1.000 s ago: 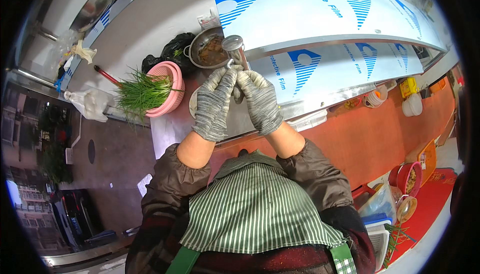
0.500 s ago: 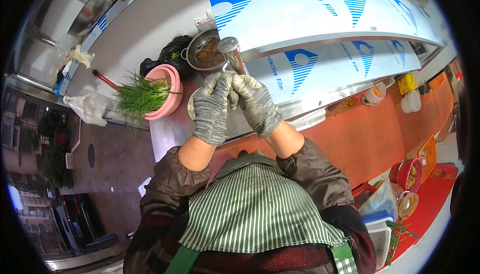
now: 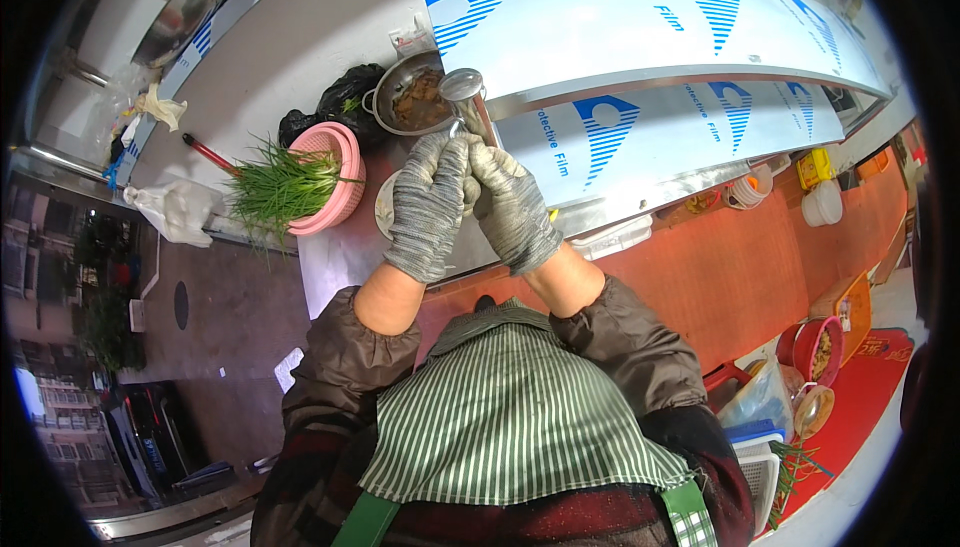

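Observation:
Both hands wear grey knitted gloves and meet in front of me over the steel counter (image 3: 330,265). My left hand (image 3: 430,202) is closed, its fingertips pinched together. Against it, my right hand (image 3: 513,205) is closed in a similar pinch. What they hold, if anything, is hidden by the fingers. A shiny bit shows at the fingertips, too small to name. Partly behind my left hand lies a pale round plate (image 3: 384,209). Just beyond the hands stands a metal pot (image 3: 374,112) with brown chunks in liquid, beside a round-topped steel post (image 3: 461,84).
To the left, a pink basket (image 3: 350,162) holds long green stalks (image 3: 275,192), near black plastic bags (image 3: 345,102). A film-covered steel shelf (image 3: 620,47) spans the far right. A reddish-brown table (image 3: 700,277) with containers lies right. A white bag (image 3: 175,212) hangs at the left edge.
My hands stay together in nearly the same place, with the left hand and forearm shifted and turned slightly. The view has moved a little; nothing else visibly differs.

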`<action>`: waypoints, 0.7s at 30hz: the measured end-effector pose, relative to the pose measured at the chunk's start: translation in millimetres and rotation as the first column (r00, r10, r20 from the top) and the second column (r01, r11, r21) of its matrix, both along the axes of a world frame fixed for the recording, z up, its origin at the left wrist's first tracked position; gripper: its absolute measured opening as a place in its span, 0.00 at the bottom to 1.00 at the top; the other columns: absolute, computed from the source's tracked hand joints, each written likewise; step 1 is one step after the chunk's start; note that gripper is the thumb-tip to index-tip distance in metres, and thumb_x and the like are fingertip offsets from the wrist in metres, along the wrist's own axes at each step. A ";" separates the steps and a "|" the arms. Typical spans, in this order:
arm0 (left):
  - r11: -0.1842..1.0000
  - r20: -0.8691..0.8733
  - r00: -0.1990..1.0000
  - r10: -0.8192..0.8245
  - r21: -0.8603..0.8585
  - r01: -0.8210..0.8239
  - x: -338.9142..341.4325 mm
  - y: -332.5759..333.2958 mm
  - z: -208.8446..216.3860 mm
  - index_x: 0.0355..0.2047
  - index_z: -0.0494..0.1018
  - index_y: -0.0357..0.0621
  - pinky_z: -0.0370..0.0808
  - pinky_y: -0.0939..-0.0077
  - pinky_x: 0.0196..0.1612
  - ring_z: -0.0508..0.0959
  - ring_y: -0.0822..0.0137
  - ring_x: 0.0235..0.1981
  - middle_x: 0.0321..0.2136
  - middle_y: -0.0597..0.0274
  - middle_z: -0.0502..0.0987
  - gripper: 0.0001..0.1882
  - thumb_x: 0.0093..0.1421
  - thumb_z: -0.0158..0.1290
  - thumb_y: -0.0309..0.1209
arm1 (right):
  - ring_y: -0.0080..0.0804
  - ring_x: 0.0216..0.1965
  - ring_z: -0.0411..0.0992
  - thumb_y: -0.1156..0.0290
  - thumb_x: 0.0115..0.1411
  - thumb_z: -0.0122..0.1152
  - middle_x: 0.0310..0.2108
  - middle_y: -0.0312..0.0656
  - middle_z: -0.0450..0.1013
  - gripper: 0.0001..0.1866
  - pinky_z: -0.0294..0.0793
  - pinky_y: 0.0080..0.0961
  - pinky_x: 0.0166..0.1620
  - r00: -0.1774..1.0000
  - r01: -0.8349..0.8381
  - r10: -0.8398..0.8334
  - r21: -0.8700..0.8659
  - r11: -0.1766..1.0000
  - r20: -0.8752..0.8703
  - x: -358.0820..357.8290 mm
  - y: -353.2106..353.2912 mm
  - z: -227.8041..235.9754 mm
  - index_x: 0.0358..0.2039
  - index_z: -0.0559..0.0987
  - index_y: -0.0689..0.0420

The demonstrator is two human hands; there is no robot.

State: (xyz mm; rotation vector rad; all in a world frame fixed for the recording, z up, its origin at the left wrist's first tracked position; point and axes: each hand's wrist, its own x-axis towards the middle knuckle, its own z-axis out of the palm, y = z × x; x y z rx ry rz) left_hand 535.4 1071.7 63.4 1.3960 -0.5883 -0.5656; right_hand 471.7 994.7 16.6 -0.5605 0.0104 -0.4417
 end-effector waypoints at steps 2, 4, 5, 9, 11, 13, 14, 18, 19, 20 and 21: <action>1.000 0.060 0.998 -0.001 0.030 -0.001 1.0 -0.4 -0.2 0.37 0.73 0.42 0.59 0.87 0.16 0.63 0.84 0.14 0.18 0.73 0.68 0.10 0.65 0.46 0.33 | 0.21 0.26 0.68 0.60 0.63 0.52 0.25 0.33 0.71 0.14 0.70 0.19 0.32 0.999 0.041 -0.041 -0.026 0.999 -0.019 0.8 2.6 -2.1 0.36 0.75 0.58; 0.999 0.047 0.999 0.010 0.039 -0.012 1.5 -0.5 0.2 0.37 0.73 0.42 0.59 0.87 0.16 0.63 0.84 0.14 0.18 0.72 0.69 0.10 0.65 0.45 0.33 | 0.20 0.26 0.69 0.60 0.63 0.53 0.25 0.33 0.71 0.13 0.70 0.19 0.33 0.997 0.076 -0.076 -0.011 0.997 -0.026 1.8 5.9 -2.4 0.36 0.75 0.58; 0.999 0.037 0.999 0.010 0.040 -0.012 1.7 -0.3 0.8 0.37 0.73 0.42 0.59 0.87 0.16 0.63 0.84 0.14 0.18 0.72 0.69 0.10 0.65 0.45 0.33 | 0.20 0.26 0.68 0.60 0.63 0.53 0.25 0.33 0.71 0.13 0.70 0.18 0.32 0.996 0.079 -0.080 -0.008 0.997 -0.027 2.0 7.3 -1.6 0.35 0.75 0.58; 0.997 0.108 0.994 -0.011 0.074 0.003 2.9 1.1 3.5 0.38 0.72 0.42 0.60 0.86 0.17 0.64 0.83 0.14 0.19 0.70 0.70 0.10 0.65 0.45 0.34 | 0.19 0.23 0.67 0.60 0.63 0.54 0.22 0.32 0.71 0.13 0.68 0.16 0.28 0.989 0.117 -0.122 -0.059 0.991 -0.080 -0.1 7.1 7.9 0.33 0.75 0.58; 0.992 0.233 0.972 0.005 0.124 -0.035 4.2 1.7 2.9 0.38 0.72 0.42 0.63 0.85 0.18 0.67 0.81 0.16 0.21 0.68 0.72 0.11 0.65 0.45 0.34 | 0.18 0.20 0.65 0.59 0.63 0.54 0.20 0.31 0.70 0.14 0.66 0.15 0.26 0.974 0.109 -0.140 -0.172 0.979 -0.176 -3.9 2.9 14.9 0.31 0.75 0.59; 0.962 0.455 0.889 0.037 0.225 -0.155 6.5 0.7 0.5 0.38 0.72 0.42 0.67 0.83 0.22 0.71 0.79 0.19 0.22 0.66 0.75 0.11 0.65 0.44 0.35 | 0.16 0.18 0.63 0.59 0.63 0.54 0.17 0.30 0.68 0.16 0.62 0.13 0.23 0.930 0.057 -0.167 -0.320 0.946 -0.328 -10.2 -4.8 21.2 0.30 0.76 0.60; 0.951 0.575 0.817 0.038 0.231 -0.207 7.6 0.1 -1.1 0.38 0.72 0.42 0.69 0.82 0.23 0.72 0.78 0.21 0.23 0.65 0.76 0.11 0.66 0.44 0.35 | 0.15 0.17 0.63 0.57 0.62 0.56 0.17 0.30 0.68 0.18 0.62 0.13 0.22 0.895 0.056 -0.211 -0.369 0.928 -0.394 -11.9 -7.0 23.9 0.30 0.76 0.62; 0.978 0.664 0.747 0.029 0.137 -0.159 8.2 -3.8 -6.6 0.40 0.70 0.39 0.73 0.79 0.29 0.76 0.75 0.27 0.28 0.61 0.77 0.12 0.66 0.43 0.34 | 0.15 0.20 0.65 0.58 0.63 0.54 0.18 0.32 0.70 0.16 0.66 0.14 0.25 0.837 0.210 -0.418 -0.497 0.842 -0.354 -20.3 -7.3 23.0 0.31 0.77 0.61; 0.995 0.420 0.907 0.025 0.078 -0.063 6.4 -6.0 -7.1 0.40 0.69 0.38 0.73 0.79 0.29 0.76 0.74 0.27 0.29 0.61 0.77 0.12 0.66 0.43 0.34 | 0.17 0.21 0.66 0.59 0.63 0.54 0.20 0.34 0.71 0.16 0.67 0.16 0.27 0.764 0.257 -0.512 -0.544 0.799 -0.393 -20.1 -8.0 20.5 0.32 0.77 0.61; 1.000 0.141 0.990 -0.012 -0.006 0.013 4.7 -7.5 -6.5 0.41 0.68 0.37 0.73 0.79 0.30 0.76 0.74 0.27 0.29 0.61 0.77 0.12 0.66 0.43 0.34 | 0.19 0.23 0.67 0.60 0.63 0.53 0.21 0.35 0.71 0.15 0.68 0.18 0.28 0.716 0.310 -0.594 -0.596 0.741 -0.367 -18.7 -9.2 17.4 0.32 0.77 0.61; 1.000 0.160 0.987 -0.023 0.016 0.020 3.0 -8.2 -4.9 0.42 0.68 0.37 0.73 0.80 0.30 0.76 0.74 0.27 0.30 0.60 0.77 0.12 0.66 0.43 0.33 | 0.21 0.24 0.68 0.61 0.63 0.53 0.22 0.37 0.72 0.14 0.70 0.21 0.30 0.644 0.348 -0.671 -0.641 0.684 -0.367 -16.8 -10.8 13.9 0.33 0.77 0.61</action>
